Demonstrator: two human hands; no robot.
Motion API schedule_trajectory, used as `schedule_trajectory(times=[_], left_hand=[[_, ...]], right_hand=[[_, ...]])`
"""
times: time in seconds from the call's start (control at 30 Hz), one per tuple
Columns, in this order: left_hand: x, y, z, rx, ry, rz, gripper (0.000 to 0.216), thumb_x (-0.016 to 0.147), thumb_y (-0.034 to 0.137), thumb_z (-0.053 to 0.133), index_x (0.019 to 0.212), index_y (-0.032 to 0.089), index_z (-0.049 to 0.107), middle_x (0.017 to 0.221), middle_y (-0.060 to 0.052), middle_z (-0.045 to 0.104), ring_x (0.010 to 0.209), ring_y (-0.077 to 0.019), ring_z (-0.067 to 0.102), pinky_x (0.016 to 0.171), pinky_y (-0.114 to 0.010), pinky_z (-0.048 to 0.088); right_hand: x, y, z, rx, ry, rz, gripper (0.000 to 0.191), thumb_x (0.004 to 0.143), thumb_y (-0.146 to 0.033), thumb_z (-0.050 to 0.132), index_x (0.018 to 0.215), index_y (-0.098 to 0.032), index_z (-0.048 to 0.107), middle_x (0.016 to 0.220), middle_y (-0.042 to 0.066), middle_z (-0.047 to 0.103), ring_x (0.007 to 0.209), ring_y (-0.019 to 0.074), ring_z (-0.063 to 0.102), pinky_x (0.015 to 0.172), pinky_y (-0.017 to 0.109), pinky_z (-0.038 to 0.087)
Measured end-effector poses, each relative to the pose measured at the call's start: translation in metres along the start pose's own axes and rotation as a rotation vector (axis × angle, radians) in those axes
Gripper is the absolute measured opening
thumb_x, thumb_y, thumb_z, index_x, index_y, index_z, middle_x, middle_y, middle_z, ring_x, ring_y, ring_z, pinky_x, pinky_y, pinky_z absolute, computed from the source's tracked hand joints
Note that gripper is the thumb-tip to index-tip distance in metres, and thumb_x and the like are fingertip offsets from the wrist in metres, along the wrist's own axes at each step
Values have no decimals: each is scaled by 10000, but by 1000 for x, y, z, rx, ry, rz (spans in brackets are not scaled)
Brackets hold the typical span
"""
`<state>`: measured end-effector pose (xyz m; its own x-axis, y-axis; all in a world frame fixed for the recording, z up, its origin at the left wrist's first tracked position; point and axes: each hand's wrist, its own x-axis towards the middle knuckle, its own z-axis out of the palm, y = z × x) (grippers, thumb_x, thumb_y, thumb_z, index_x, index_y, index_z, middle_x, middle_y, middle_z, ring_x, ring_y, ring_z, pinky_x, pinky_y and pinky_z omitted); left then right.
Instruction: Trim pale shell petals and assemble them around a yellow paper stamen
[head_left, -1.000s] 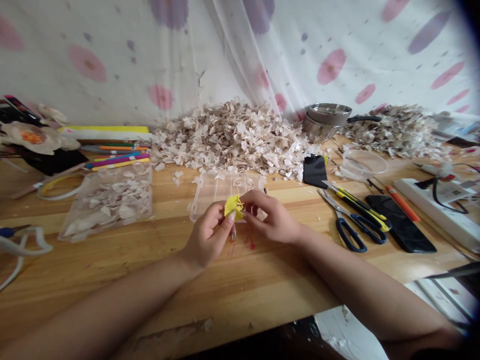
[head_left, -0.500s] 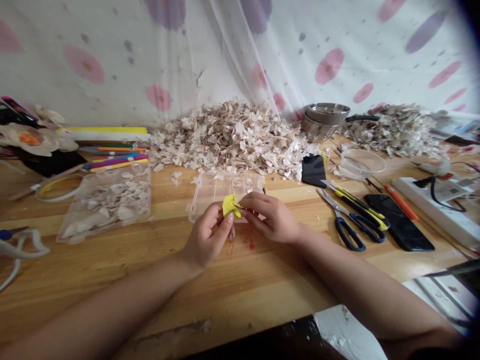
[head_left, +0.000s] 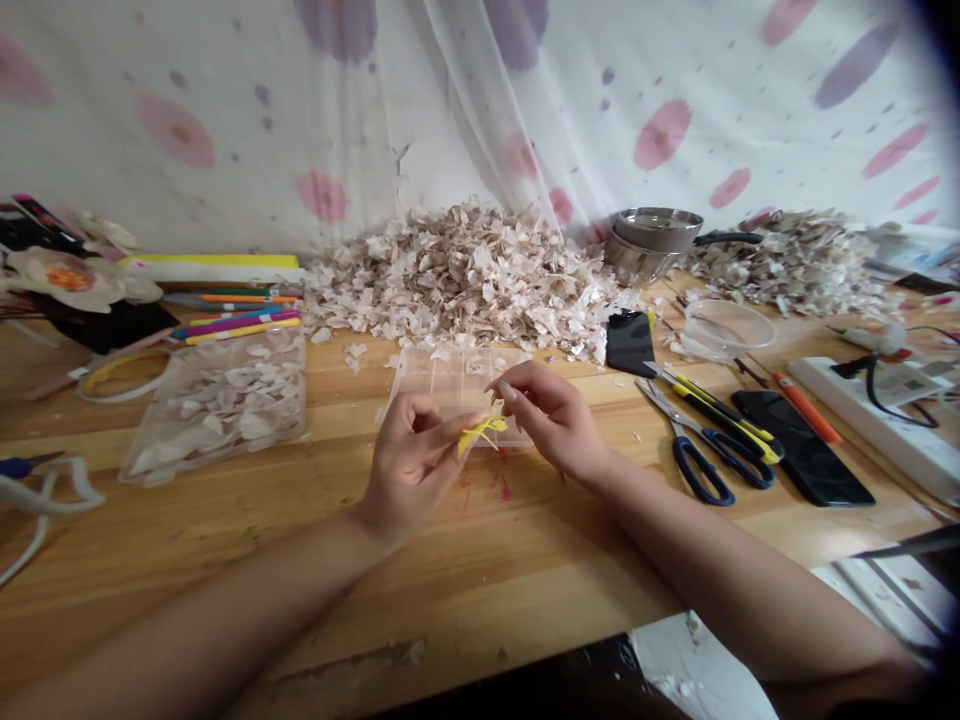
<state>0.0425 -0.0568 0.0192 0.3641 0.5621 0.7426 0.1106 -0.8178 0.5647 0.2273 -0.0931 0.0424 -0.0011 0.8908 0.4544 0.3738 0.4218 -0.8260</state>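
Observation:
My left hand (head_left: 409, 455) pinches a small yellow piece (head_left: 480, 432) between thumb and fingertips. It looks thin, with narrow strips fanning out to the right. My right hand (head_left: 551, 415) is just right of it, apart from the yellow piece, with thumb and fingers drawn together. Whatever those fingers grip, if anything, is too small to make out. Beneath and behind both hands lies a clear divided plastic box (head_left: 439, 375) on the wooden table (head_left: 480, 560).
A large heap of pale flakes (head_left: 465, 280) covers the back. At left lies a tray of petal-like pieces (head_left: 225, 395) near coloured pens (head_left: 244, 325). Scissors (head_left: 701, 455), a utility knife (head_left: 720, 415), a phone (head_left: 802, 445) and a power strip (head_left: 877, 420) are at right.
My right hand has drawn back from the yellow piece, moving slightly up and right. My left hand has turned the piece, so its strips now point right.

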Motion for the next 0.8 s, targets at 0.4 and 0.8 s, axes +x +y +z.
schedule_trajectory(times=[0.4, 0.8], left_hand=[[-4, -2, -2, -58, -140, 56, 508, 818, 27, 496, 1268, 262, 515, 1180, -52, 632, 1035, -157, 604, 883, -280, 488], [-2, 11, 4, -325, 27, -508, 180, 811, 224, 624, 974, 249, 694, 967, -9, 714, 846, -129, 650, 757, -227, 533]], right_hand=[[-3, -9, -8, 6, -140, -209, 95, 865, -206, 500, 780, -174, 527, 681, 7, 515, 581, 107, 449, 557, 263, 395], [1, 1, -16, -278, -179, -423, 31, 860, -192, 513, 867, -167, 530, 765, 43, 560, 654, 133, 504, 590, 270, 432]])
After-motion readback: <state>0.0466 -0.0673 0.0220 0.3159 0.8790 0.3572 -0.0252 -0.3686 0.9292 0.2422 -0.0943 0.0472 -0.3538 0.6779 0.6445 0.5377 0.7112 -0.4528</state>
